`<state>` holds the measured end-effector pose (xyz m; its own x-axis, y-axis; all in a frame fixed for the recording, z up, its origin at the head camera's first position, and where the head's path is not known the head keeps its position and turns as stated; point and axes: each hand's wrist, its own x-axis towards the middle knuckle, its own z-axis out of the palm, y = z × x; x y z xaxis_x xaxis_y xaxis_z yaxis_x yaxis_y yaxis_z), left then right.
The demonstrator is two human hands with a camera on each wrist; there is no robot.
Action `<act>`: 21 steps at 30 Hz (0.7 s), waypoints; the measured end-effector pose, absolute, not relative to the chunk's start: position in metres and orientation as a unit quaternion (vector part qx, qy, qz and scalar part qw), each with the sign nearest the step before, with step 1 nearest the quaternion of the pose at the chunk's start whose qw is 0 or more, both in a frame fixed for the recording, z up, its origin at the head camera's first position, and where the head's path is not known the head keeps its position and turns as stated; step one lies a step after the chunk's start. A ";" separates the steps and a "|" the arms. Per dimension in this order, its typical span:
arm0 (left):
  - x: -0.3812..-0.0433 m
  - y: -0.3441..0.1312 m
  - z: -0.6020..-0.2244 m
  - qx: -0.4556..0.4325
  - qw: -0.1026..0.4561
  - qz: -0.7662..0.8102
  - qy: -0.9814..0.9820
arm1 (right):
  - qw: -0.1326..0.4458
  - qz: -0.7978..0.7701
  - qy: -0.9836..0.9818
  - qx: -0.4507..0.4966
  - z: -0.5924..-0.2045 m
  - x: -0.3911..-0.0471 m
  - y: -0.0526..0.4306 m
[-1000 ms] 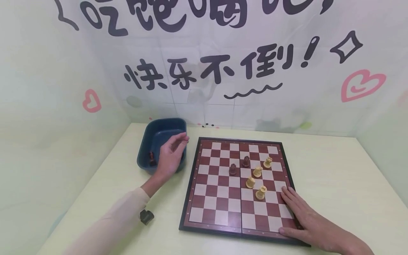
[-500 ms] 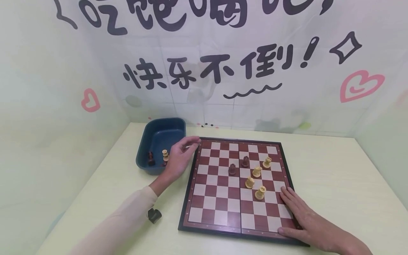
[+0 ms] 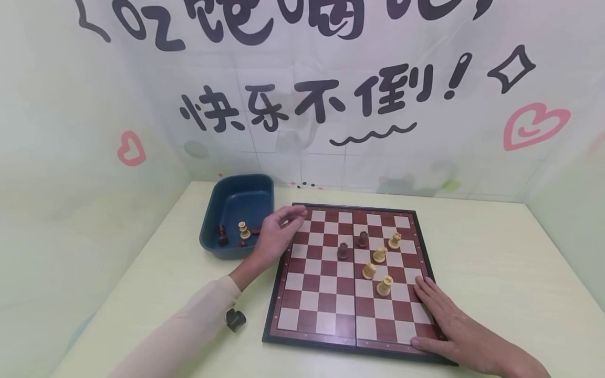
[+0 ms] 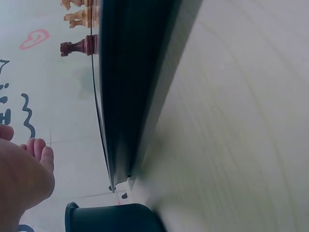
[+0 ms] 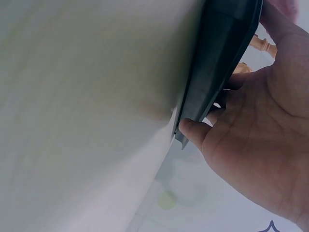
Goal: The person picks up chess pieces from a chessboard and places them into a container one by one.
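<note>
My left hand hovers over the far left corner of the chessboard, its fingers loosely bent and no piece visible in them. In the left wrist view a dark rook stands beyond the board's edge. My right hand rests along the board's right edge, fingers on the top. The right wrist view shows one finger against the black side. Two dark pieces stand upright near the middle, one on the left half and one behind. Several cream pieces stand to their right, including a rook.
A blue plastic bin stands left of the board. It holds an upright cream chess piece and a few dark pieces, one of them at the left side. A white wall sheet with large lettering hangs behind the table.
My left hand has moved right from above the bin to the board's far left corner, uncovering the cream piece in the bin. The right hand and the pieces on the board stay put.
</note>
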<state>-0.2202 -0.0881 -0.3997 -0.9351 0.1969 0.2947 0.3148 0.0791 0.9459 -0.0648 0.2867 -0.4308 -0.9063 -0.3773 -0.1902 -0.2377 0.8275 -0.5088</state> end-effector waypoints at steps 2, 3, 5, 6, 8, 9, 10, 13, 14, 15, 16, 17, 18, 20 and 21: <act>-0.219 -0.086 -0.402 -0.180 0.038 -0.660 -0.729 | 0.138 -0.242 0.947 -0.162 -0.431 -0.064 0.287; -0.219 -0.084 -0.404 -0.180 0.034 -0.661 -0.727 | 0.134 -0.240 0.947 -0.164 -0.432 -0.064 0.286; -0.219 -0.082 -0.406 -0.183 0.025 -0.663 -0.725 | 0.123 -0.234 0.950 -0.168 -0.432 -0.063 0.286; -0.218 -0.081 -0.407 -0.184 0.021 -0.662 -0.726 | 0.119 -0.233 0.950 -0.170 -0.432 -0.063 0.286; -0.219 -0.078 -0.409 -0.187 0.011 -0.662 -0.726 | 0.112 -0.232 0.951 -0.171 -0.432 -0.063 0.286; -0.218 -0.077 -0.409 -0.188 0.007 -0.660 -0.727 | 0.110 -0.232 0.951 -0.171 -0.432 -0.063 0.286; -0.218 -0.076 -0.411 -0.188 0.003 -0.659 -0.729 | 0.112 -0.232 0.951 -0.170 -0.432 -0.063 0.287; -0.217 -0.072 -0.412 -0.188 -0.008 -0.653 -0.733 | 0.120 -0.236 0.949 -0.169 -0.432 -0.064 0.287; -0.216 -0.071 -0.413 -0.188 -0.014 -0.651 -0.735 | 0.121 -0.237 0.948 -0.172 -0.432 -0.064 0.287; -0.216 -0.069 -0.414 -0.190 -0.019 -0.650 -0.736 | 0.120 -0.238 0.948 -0.175 -0.432 -0.064 0.288; -0.215 -0.068 -0.414 -0.192 -0.025 -0.650 -0.735 | 0.122 -0.238 0.947 -0.177 -0.432 -0.064 0.288; -0.215 -0.066 -0.415 -0.192 -0.032 -0.649 -0.736 | 0.122 -0.240 0.947 -0.177 -0.432 -0.064 0.288; -0.215 -0.065 -0.416 -0.193 -0.037 -0.649 -0.735 | 0.118 -0.239 0.946 -0.182 -0.432 -0.064 0.288; -0.214 -0.061 -0.417 -0.194 -0.048 -0.651 -0.732 | 0.110 -0.238 0.947 -0.187 -0.432 -0.063 0.288; -0.213 -0.059 -0.418 -0.195 -0.049 -0.651 -0.732 | 0.111 -0.237 0.947 -0.184 -0.432 -0.063 0.288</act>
